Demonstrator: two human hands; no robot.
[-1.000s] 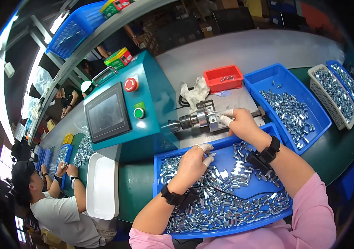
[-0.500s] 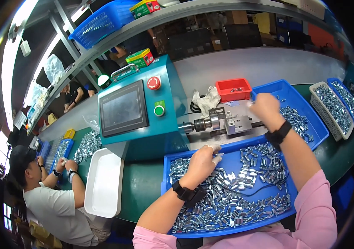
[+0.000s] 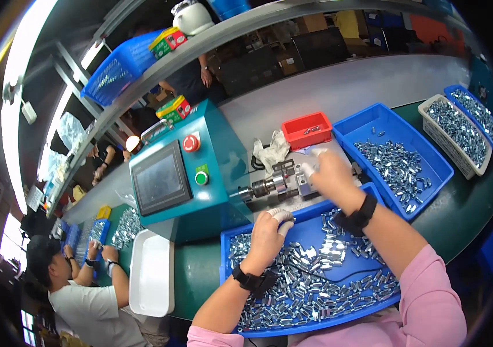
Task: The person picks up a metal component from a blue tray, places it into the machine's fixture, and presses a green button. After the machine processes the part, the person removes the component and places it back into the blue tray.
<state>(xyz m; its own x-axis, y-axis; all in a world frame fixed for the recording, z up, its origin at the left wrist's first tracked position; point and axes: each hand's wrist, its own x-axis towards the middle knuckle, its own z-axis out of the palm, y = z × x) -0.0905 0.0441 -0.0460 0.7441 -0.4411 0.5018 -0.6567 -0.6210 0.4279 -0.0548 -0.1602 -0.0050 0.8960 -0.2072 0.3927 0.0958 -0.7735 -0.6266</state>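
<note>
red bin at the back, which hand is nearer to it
Right. The right hand is just in front of the red bin; the left hand is farther off, over the left part of the front blue tray.

The teal machine (image 3: 215,144) has a smooth painted housing and a glossy dark screen (image 3: 160,176). Right of the machine, the chuck (image 3: 262,187) is bare, shiny metal; the crumpled white cloth (image 3: 272,152) looks matt, the bin (image 3: 310,140) smooth red plastic. At the machine's near right, glossy metal pieces (image 3: 316,298) lie in a blue plastic tray (image 3: 307,231); at its near left, a white plastic tray (image 3: 152,272) looks smooth.
</note>
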